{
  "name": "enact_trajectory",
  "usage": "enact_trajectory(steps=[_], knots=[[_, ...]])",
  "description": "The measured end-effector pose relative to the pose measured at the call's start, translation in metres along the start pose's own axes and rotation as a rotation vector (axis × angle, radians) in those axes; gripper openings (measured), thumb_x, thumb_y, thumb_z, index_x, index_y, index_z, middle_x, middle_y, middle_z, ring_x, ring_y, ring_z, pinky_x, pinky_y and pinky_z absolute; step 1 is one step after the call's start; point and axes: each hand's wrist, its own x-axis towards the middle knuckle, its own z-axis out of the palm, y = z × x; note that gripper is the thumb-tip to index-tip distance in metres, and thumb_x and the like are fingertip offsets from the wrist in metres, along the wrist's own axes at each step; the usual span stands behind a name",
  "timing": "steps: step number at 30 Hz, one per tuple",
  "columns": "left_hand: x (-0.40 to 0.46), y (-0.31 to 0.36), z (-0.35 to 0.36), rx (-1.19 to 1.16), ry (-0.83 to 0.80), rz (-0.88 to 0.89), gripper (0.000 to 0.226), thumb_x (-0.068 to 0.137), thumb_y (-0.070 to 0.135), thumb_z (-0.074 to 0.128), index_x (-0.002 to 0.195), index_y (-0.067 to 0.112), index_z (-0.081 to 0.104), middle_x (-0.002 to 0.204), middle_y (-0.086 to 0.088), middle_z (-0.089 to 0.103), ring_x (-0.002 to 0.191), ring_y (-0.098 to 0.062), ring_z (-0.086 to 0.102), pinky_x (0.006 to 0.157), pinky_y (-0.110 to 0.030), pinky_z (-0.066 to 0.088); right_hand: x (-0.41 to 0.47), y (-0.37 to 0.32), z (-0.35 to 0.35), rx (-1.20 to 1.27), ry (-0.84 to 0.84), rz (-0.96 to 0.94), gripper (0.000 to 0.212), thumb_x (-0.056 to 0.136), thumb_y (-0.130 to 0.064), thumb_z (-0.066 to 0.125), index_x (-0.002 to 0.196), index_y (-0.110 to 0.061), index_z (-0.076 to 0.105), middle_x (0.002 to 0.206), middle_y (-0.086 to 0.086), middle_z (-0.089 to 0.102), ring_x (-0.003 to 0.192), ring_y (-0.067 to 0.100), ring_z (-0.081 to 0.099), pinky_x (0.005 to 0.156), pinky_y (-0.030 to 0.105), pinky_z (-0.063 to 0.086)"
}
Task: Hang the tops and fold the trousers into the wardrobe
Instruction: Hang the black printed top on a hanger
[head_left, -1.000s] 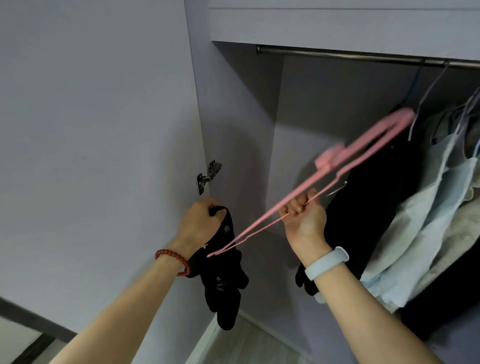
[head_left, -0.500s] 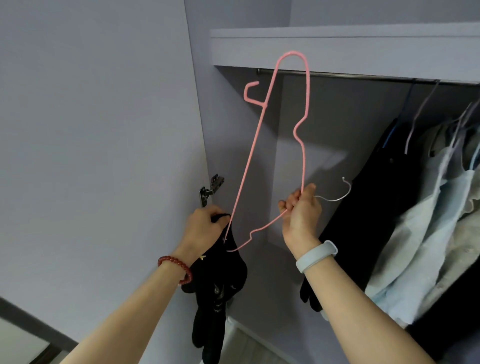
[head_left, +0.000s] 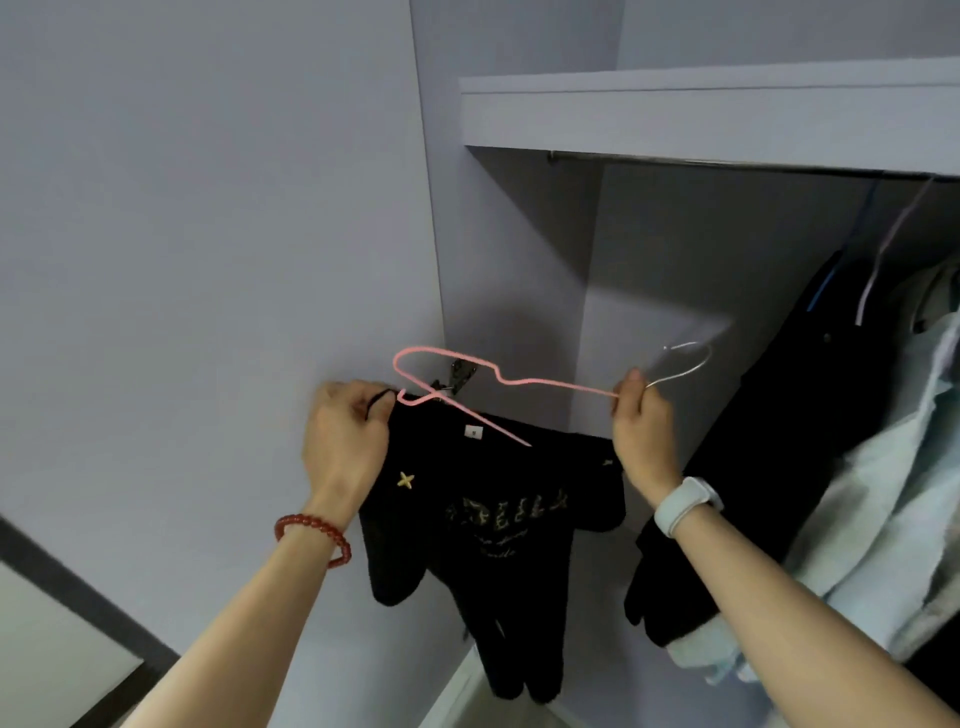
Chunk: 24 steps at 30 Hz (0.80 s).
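My left hand (head_left: 345, 441) grips the collar edge of a black top (head_left: 493, 525) with gold print and a small star, which hangs down in front of the wardrobe's left wall. My right hand (head_left: 641, 431) pinches a pink wire hanger (head_left: 498, 376) near its silver hook (head_left: 685, 361). The hanger lies roughly level between my hands, its far end at the top's collar by my left hand. One pink arm of it runs down into the neck opening.
A metal hanging rail (head_left: 727, 161) runs under the wardrobe shelf (head_left: 701, 114). Dark clothes (head_left: 810, 415) and pale blue clothes (head_left: 904, 493) hang at the right. The open wardrobe door (head_left: 208, 260) stands at the left, its hinge (head_left: 460, 374) behind the hanger.
The pink hanger has swung down from pointing up at the rail to lying level. The black top has spread open between my hands, showing its print. My left hand has risen a little.
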Motion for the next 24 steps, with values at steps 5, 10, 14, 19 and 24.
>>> enact_trajectory(steps=[5,10,14,19,24], knots=[[-0.015,0.025,0.012,-0.144,-0.068,-0.053,0.012,0.088,0.012,0.06,0.086,0.016,0.071,0.082,0.003,0.065,0.08,-0.016,0.061,0.076,-0.024,0.043,0.009,0.002,0.0,0.041,0.037,0.136,0.042,0.101,-0.019,0.029,0.067,-0.005,0.051,0.064,0.013,0.053,0.062,0.023,0.05,0.062,0.034,0.031],[-0.013,0.064,0.013,-0.568,-0.272,-0.313,0.011,0.091,0.009,0.057,0.086,0.011,0.066,0.077,-0.001,0.065,0.069,-0.012,0.062,0.058,-0.018,0.051,-0.001,0.0,0.031,0.658,0.131,0.651,0.041,0.102,-0.022,0.028,0.062,-0.019,0.032,0.036,-0.012,0.035,0.031,0.001,0.03,0.05,0.022,0.031],[-0.003,0.08,0.009,-0.722,-0.347,-0.372,0.011,0.092,0.007,0.053,0.087,0.009,0.063,0.076,-0.004,0.062,0.058,-0.009,0.06,0.051,-0.014,0.05,-0.02,0.004,0.048,0.607,-0.024,0.651,0.042,0.102,-0.02,0.028,0.06,-0.017,0.03,0.036,-0.011,0.031,0.034,0.003,0.028,0.049,0.023,0.029],[0.003,0.068,0.0,-0.676,-0.23,-0.301,0.019,0.089,-0.002,0.053,0.078,0.009,0.065,0.062,-0.001,0.061,0.048,-0.007,0.055,0.043,-0.013,0.043,-0.021,0.009,0.041,0.254,-0.074,0.399,0.045,0.102,-0.018,0.028,0.057,-0.015,0.034,0.054,0.003,0.037,0.051,0.016,0.035,0.054,0.029,0.031],[0.004,0.022,-0.015,-0.359,0.031,-0.272,0.013,0.087,0.008,0.062,0.077,0.013,0.068,0.067,0.0,0.064,0.058,-0.005,0.058,0.058,-0.012,0.047,0.005,0.024,0.012,0.073,-0.025,0.26,0.044,0.101,-0.024,0.028,0.058,-0.017,0.037,0.059,0.006,0.045,0.065,0.023,0.044,0.067,0.033,0.034]])
